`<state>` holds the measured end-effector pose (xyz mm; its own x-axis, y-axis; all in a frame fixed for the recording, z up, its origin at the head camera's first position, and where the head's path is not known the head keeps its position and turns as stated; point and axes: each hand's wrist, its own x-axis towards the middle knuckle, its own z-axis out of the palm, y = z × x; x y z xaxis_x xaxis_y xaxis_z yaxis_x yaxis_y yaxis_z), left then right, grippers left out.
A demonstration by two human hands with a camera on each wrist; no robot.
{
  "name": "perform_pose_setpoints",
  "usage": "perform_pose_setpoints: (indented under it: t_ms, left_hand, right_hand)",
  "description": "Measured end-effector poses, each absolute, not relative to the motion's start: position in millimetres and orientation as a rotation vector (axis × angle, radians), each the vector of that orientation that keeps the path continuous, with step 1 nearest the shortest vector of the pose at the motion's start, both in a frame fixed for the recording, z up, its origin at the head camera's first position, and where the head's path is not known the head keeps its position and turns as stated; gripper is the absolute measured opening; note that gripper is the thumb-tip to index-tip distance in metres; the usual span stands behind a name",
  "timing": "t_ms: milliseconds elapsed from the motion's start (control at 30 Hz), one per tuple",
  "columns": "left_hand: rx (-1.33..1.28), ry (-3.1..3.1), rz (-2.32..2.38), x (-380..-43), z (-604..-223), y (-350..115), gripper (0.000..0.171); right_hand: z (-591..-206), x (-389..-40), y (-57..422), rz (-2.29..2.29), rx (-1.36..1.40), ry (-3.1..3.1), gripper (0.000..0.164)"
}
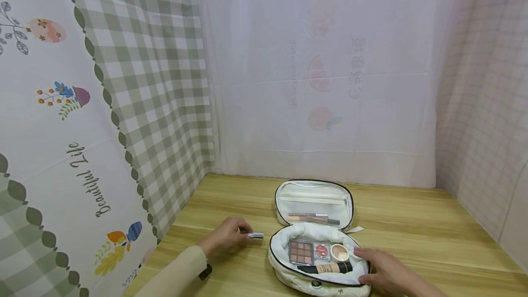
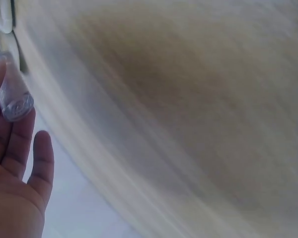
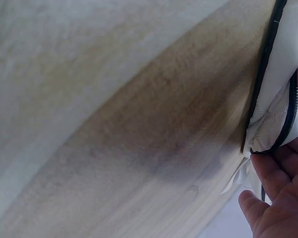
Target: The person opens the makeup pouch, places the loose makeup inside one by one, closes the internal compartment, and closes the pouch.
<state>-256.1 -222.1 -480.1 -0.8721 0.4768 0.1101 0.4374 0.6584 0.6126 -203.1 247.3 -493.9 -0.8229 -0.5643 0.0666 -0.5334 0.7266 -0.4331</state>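
My left hand [image 1: 231,235] pinches a small shiny silver tube [image 1: 255,235] just left of the open makeup bag [image 1: 277,267]. In the left wrist view, the tube [image 2: 15,94] shows a clear round end between thumb and fingers. My right hand [image 1: 385,269] grips the bag's right rim. The right wrist view shows fingers [image 3: 278,173] around the black-zippered edge [image 3: 288,114]. Inside the bag lie an eyeshadow palette [image 1: 301,253], a red round compact [image 1: 322,251], a three-colour round pan [image 1: 339,252] and a black-capped beige tube [image 1: 330,268].
The bag's lid [image 1: 313,189] stands raised at the back, with slim pencil-like sticks [image 1: 309,218] in its mesh pocket. A white tab [image 1: 355,229] sticks out at the hinge. Wooden tabletop [image 1: 429,228] surrounds the bag; cloth curtains [image 1: 165,58] hang at the left, back and right.
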Motion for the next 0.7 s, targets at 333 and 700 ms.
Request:
perform_pose_setpoints:
  t_ms: [333, 700]
  left_hand:
    - [0.851, 2.867, 1.093, -265.4, -464.8, -203.5, 0.013]
    - [1.033, 2.832, 1.062, -257.0, -448.3, -147.4, 0.010]
  right_hand:
    - [-495.2, -202.5, 248.7, -0.674, -0.927, 2.871, 0.067]
    - [-493.4, -203.0, 247.4, -0.683, -0.899, 2.852, 0.067]
